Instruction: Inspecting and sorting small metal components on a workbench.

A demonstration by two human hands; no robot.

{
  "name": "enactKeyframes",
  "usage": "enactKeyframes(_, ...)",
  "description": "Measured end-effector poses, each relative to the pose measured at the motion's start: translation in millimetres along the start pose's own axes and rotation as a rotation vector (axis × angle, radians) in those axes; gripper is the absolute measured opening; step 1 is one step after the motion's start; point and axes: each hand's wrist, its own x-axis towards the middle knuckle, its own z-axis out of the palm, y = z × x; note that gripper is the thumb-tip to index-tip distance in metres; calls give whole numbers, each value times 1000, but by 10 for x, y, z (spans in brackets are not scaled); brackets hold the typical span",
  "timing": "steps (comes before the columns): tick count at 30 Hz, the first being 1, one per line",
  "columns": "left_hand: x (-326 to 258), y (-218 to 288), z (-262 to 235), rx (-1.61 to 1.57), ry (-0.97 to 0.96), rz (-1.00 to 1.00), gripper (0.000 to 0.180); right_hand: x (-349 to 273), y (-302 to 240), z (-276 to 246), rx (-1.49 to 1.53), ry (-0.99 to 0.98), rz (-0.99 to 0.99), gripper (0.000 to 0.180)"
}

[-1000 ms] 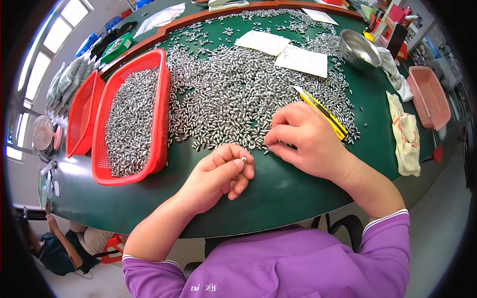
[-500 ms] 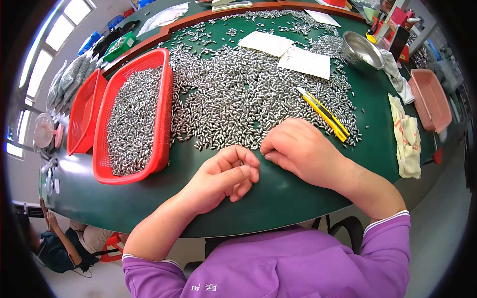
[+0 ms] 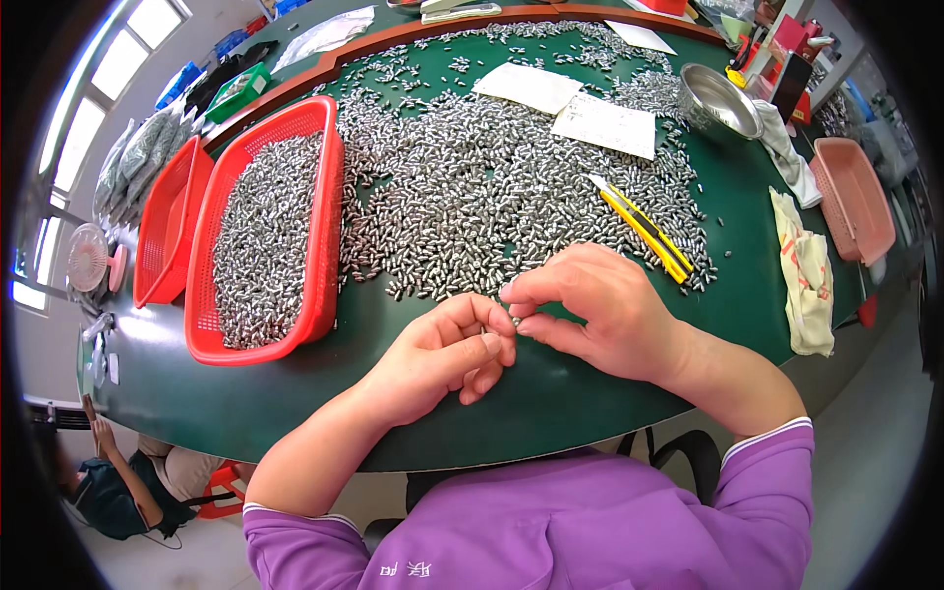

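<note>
A broad spread of small, shiny, spindle-shaped metal pieces (image 3: 442, 206) covers the middle of the green table (image 3: 413, 442). Just in front of its near edge, my two hands meet. My right hand (image 3: 610, 315) has thumb and forefinger curved together around a small metal piece (image 3: 515, 321), right at the fingertips of my left hand. My left hand (image 3: 442, 349) is half curled, thumb against the forefinger; what lies inside its fingers is hidden. To the left, a red plastic basket (image 3: 329, 216) is filled with the same metal pieces.
A yellow box cutter (image 3: 644, 231) and paper sheets (image 3: 605, 126) lie on the pile. At right are a metal bowl (image 3: 723, 103), a cream cloth (image 3: 804, 275) and a pink basket (image 3: 854, 202). Another red basket (image 3: 162, 236) stands far left. A person (image 3: 128, 487) sits at lower left.
My right hand has drawn back slightly from the pile's edge and turned, its thumb and forefinger now showing at my left fingertips with a metal piece. My left hand has barely moved.
</note>
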Motion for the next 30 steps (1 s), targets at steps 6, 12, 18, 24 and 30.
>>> enactKeyframes(6,-6,-1,18,60,19,-7,15,-11,-5,47,13,27,-65,36)
enactKeyframes(12,2,8,32,94,43,-21,15,-9,-7,57,18,30,-100,36)
enactKeyframes(18,-8,12,12,-9,48,3,11,7,-7,49,-65,73,-104,31)
enactKeyframes(24,-20,-9,-10,-66,26,25,11,2,-4,37,-88,52,-142,27)
enactKeyframes(30,-9,-10,-11,-74,15,38,11,0,4,32,-98,47,-127,25)
